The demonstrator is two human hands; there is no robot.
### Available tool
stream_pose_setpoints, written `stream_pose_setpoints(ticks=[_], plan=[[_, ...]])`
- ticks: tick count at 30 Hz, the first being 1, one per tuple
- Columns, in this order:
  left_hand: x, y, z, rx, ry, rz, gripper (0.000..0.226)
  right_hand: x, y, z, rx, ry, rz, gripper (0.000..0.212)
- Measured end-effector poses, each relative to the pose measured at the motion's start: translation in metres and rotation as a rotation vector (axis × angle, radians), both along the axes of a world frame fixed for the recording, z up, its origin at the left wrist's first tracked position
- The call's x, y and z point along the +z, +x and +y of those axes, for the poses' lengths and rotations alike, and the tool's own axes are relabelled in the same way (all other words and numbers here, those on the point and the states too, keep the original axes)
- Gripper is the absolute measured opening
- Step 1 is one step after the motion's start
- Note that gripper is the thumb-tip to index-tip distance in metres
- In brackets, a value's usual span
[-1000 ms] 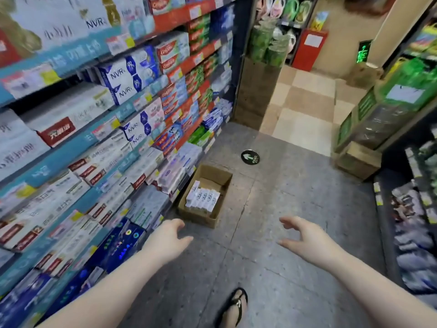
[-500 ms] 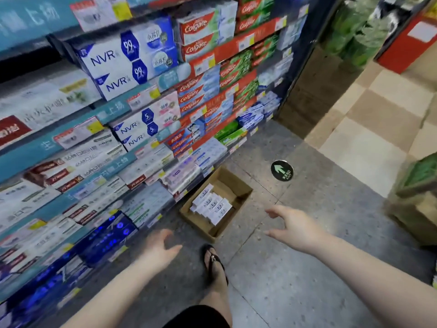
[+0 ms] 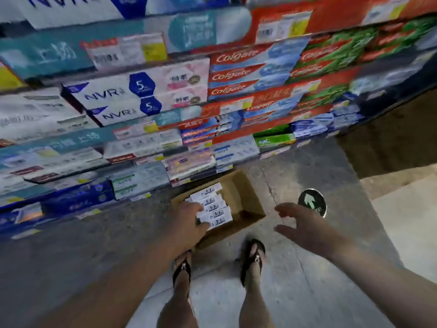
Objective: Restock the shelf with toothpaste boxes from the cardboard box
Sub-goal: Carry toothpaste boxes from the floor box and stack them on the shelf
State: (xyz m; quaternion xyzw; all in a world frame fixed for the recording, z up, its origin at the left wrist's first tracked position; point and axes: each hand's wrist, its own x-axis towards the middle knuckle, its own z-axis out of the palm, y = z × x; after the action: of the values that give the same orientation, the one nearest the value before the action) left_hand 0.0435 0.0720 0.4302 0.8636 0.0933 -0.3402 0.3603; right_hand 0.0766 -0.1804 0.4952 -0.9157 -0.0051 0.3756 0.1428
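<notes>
left hand point(image 3: 189, 220) over toothpaste boxes point(image 3: 214, 208), cardboard box point(image 3: 246, 200), stocked shelf point(image 3: 165, 110)

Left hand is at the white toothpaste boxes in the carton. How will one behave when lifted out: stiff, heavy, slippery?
Each white toothpaste box looks like a flat-sided carton, so probably stiff and unlikely to roll. Slim, so likely light. They lie packed side by side in the cardboard box, so neighbours may drag along. The left hand hasn't visibly closed.

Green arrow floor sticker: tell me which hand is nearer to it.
Right. The right hand hovers open just beside the green arrow floor sticker, its fingers almost overlapping it in view. The left hand is farther off, over the toothpaste boxes in the cardboard box.
</notes>
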Motion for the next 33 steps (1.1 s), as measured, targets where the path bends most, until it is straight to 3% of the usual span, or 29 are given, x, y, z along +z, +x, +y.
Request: stream_pose_setpoints(ticks=[7,12,22,33], plan=[[-0.11,-0.002,-0.02,0.245,0.068,-0.001,0.035,-0.152,0.094,-0.002,0.253,0.05,0.088,0.038],[-0.2,-0.013,-0.054,0.38,0.163,0.096,0.039,-0.263,0.121,0.002,0.286,0.09,0.105,0.041],[-0.364,-0.024,-0.057,0.422,0.128,0.05,0.04,-0.476,0.127,0.012,0.412,0.149,0.004,0.047],[-0.464,-0.038,-0.055,0.445,0.177,-0.031,0.04,-0.59,0.133,0.024,0.412,0.273,-0.179,0.067]])
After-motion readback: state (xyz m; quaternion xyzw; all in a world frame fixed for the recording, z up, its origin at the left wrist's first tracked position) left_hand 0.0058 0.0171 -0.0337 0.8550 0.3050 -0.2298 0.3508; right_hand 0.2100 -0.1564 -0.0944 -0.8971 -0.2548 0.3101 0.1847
